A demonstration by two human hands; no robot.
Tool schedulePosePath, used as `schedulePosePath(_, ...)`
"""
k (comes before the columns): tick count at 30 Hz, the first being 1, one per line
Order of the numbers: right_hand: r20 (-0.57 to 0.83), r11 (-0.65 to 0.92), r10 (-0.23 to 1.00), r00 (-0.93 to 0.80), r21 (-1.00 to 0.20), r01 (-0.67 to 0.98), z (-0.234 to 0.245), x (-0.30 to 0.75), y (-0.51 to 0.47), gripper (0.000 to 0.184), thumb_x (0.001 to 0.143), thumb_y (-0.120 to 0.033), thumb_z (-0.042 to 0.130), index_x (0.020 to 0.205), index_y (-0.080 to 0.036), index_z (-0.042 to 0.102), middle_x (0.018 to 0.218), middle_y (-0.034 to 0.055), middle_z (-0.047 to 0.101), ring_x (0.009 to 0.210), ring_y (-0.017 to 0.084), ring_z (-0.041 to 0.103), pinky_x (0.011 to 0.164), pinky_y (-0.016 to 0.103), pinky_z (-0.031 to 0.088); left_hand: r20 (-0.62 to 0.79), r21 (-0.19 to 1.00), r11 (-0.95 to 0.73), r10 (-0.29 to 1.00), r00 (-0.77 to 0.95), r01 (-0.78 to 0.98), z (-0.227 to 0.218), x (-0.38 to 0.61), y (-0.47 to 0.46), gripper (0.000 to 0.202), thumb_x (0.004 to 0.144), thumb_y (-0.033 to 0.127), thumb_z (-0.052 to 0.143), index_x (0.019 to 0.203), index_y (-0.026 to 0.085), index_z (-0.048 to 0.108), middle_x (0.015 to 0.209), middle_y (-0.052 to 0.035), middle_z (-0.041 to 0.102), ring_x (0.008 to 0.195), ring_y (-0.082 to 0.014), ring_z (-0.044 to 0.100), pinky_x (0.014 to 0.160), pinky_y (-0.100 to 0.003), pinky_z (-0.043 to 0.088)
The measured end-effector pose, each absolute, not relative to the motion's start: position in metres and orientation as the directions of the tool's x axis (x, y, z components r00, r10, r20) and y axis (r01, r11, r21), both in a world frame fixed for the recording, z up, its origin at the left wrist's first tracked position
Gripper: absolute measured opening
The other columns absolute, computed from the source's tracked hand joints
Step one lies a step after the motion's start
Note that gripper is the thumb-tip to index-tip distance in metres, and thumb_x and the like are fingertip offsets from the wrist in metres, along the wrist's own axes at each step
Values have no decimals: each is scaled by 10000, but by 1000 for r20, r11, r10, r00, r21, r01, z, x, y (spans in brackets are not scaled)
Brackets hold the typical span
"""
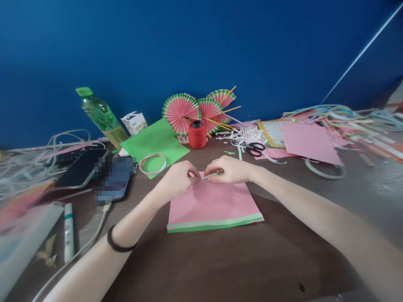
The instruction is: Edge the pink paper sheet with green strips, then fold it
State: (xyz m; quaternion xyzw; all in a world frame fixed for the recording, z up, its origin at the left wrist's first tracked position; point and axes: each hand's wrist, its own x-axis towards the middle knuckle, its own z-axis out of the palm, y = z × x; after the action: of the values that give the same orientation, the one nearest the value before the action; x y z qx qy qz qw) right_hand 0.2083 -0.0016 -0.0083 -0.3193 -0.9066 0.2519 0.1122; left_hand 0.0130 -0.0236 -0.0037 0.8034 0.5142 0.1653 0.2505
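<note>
A pink sheet of paper (pixel 208 205) lies flat on the table, with a pale and a bright green band along its near edge. Over its far edge, my left hand (pixel 179 178) and my right hand (pixel 231 170) face each other with their fingertips pinched. Between them runs a narrow whitish strip (pixel 206 177), and a bit of green shows at my right fingers. Both hands grip this strip; whether it is paper or tape I cannot tell. My fingers partly cover it and the sheet's far edge.
Behind my hands stand a red thread spool (pixel 197 136) and several watermelon-patterned paper fans (pixel 181 111). A tape roll (pixel 153 163) rests on green paper (pixel 157 140). Scissors (pixel 255 149) and paper scraps lie right; phones (pixel 116 180), a marker (pixel 68 230) and a bottle (pixel 102 115) left.
</note>
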Motion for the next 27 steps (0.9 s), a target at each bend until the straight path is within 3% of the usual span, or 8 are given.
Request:
schedulePosePath(4,79,677,656,-750,-502,539,-14,201,-7,215,776,-276,502,898,-202,663,853,36,670,734,151,571,642,247,351,3,602,-344,903,429,720,-4,15,-25,111,654,215,559,654,188,667,825,-22,626,746,-150,577,681,-246,430)
schedulePosePath(8,67,627,653,-755,-607,488,-15,201,-6,189,760,-198,495,847,-177,661,710,4,648,628,105,543,605,217,349,-77,635,-275,907,414,722,0,14,-25,125,638,254,582,674,172,668,799,-25,631,641,-136,587,601,-237,439)
schedulePosePath(13,29,559,665,-746,-681,472,-10,206,-3,148,744,-201,503,780,-163,641,630,-9,617,605,101,538,604,210,367,-175,686,-193,893,416,702,7,12,-23,131,647,184,536,693,149,653,692,-19,647,557,-118,595,549,-214,440)
schedulePosePath(27,0,514,681,-732,-712,478,-2,210,-3,154,745,-219,496,762,-152,633,594,-5,612,591,107,553,620,218,386,-159,667,-221,891,426,711,7,9,-21,131,666,222,545,687,159,657,614,-7,663,580,-133,607,597,-222,440)
